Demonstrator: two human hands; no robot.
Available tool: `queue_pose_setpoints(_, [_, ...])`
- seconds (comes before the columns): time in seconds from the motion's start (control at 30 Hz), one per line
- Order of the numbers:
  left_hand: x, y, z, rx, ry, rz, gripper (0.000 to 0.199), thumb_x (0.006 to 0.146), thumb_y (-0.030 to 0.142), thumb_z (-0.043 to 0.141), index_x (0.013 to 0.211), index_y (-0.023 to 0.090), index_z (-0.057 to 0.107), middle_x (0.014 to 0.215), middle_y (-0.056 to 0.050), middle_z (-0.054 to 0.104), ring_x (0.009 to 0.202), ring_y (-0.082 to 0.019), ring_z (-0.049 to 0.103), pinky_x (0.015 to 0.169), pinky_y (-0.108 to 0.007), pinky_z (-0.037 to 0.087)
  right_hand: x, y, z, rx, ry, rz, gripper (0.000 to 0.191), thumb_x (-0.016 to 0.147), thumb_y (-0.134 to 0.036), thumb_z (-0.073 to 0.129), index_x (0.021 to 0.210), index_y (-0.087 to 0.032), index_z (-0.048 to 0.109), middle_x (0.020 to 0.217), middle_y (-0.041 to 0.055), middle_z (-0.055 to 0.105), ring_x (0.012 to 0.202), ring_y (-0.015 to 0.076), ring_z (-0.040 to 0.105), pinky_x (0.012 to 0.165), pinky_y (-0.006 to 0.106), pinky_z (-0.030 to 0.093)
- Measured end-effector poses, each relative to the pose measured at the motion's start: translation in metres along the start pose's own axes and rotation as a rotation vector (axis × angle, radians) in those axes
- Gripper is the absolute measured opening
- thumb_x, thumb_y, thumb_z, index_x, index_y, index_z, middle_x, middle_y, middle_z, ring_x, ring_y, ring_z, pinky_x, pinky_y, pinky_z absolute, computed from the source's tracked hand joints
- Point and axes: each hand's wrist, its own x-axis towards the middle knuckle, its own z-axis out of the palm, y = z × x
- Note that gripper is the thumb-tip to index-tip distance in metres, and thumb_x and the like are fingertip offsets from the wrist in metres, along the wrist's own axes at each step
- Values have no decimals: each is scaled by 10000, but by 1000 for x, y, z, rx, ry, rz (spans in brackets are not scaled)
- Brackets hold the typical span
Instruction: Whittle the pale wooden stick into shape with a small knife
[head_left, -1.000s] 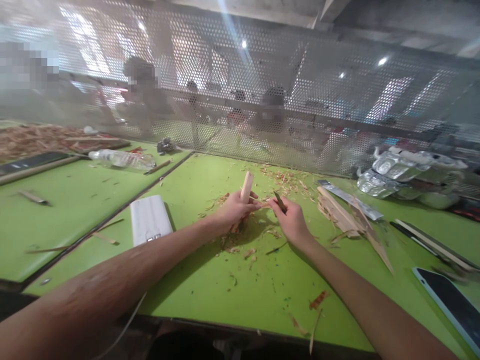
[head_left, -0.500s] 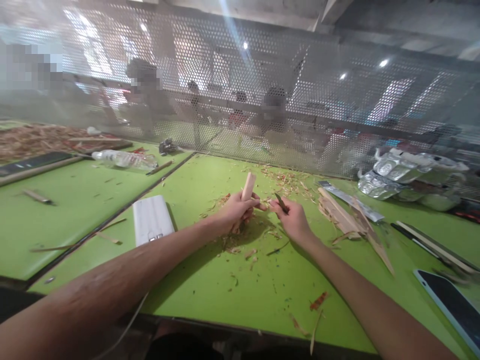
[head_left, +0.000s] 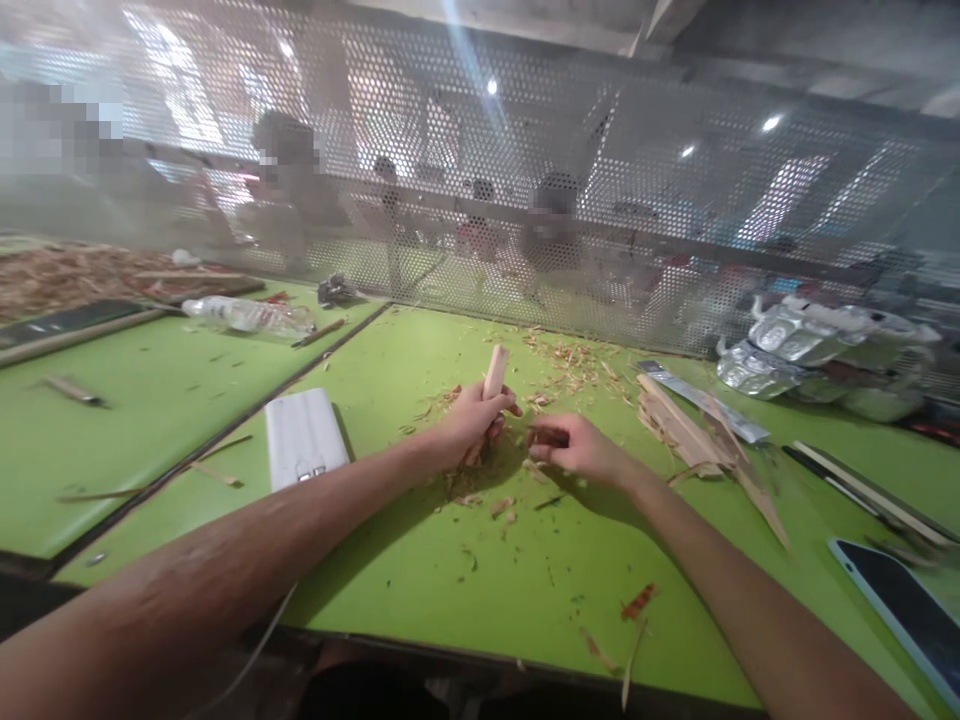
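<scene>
My left hand is wrapped round a pale wooden stick, whose upper end rises above the thumb. Just to the right, apart from it, my right hand hovers low over the green table with its fingers curled. A dark, thin object shows faintly at those fingertips, too small to make out. Wood shavings lie beneath and around both hands.
A white power bank lies beside my left forearm. Split wood pieces, a phone and foil-like packages are at the right. A plastic bottle lies at the left. Perforated screen behind; people beyond it.
My right hand has turned and moved slightly down, away from my left hand. The dark blade-like piece that stood out from its fingers is now mostly hidden. My left hand has barely moved.
</scene>
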Motion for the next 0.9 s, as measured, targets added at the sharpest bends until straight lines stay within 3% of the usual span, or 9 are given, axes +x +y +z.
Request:
queue_pose_setpoints(0.1, [-3, 4, 2, 7, 20, 5, 64, 961, 208, 594, 968, 145, 605, 724, 6, 604, 486, -59, 445, 449, -198, 393, -3, -7, -3, -48, -149, 59, 83, 834, -242, 675, 820, -173, 632, 731, 12, 586, 646, 143, 498, 605, 296, 369])
queue_pose_setpoints(0.33, [-5, 7, 5, -29, 20, 20, 26, 940, 150, 580, 958, 157, 562, 904, -28, 693, 467, -42, 442, 435, -204, 409, -1, -7, -1, -123, -175, 74, 230, 765, -156, 690, 733, -212, 470, 684, -51, 449, 622, 113, 407, 582, 278, 318])
queue_pose_setpoints(0.47, [1, 1, 3, -42, 5, 45, 17, 950, 172, 575, 950, 156, 569, 884, -35, 696, 457, -47, 441, 432, -211, 420, -2, -1, -5, 58, -152, 51, 182, 747, -164, 703, 728, -211, 528, 715, -19, 536, 649, 137, 493, 604, 298, 391])
queue_pose_setpoints(0.57, [-2, 4, 5, -11, 7, 30, 23, 955, 176, 579, 946, 155, 583, 768, -11, 661, 453, -57, 446, 430, -207, 406, -4, -2, -11, 239, -71, 50, 148, 798, -263, 746, 740, -211, 620, 698, 19, 593, 610, 150, 520, 558, 308, 411])
queue_pose_setpoints(0.7, [-6, 11, 6, 11, 31, 7, 83, 913, 81, 572, 955, 153, 568, 794, -22, 690, 446, -46, 426, 426, -195, 384, -1, -5, -13, 362, 101, 67, 244, 781, -405, 811, 794, -207, 668, 621, -29, 552, 489, 89, 400, 460, 246, 295])
queue_pose_setpoints(0.8, [-5, 8, 4, 48, -59, 45, 65, 919, 150, 615, 973, 138, 582, 794, -38, 690, 458, -46, 424, 427, -193, 384, 4, -2, -8, 420, 264, 85, 364, 736, -457, 836, 934, -185, 696, 605, -52, 548, 464, 73, 376, 440, 225, 251])
queue_pose_setpoints(0.9, [-3, 5, 2, 98, -163, 88, 165, 905, 251, 689, 992, 136, 609, 748, -21, 650, 467, -58, 443, 432, -207, 399, 8, 3, -1, 421, 416, 104, 395, 720, -460, 840, 958, -175, 706, 638, -38, 576, 481, 73, 390, 447, 224, 259])
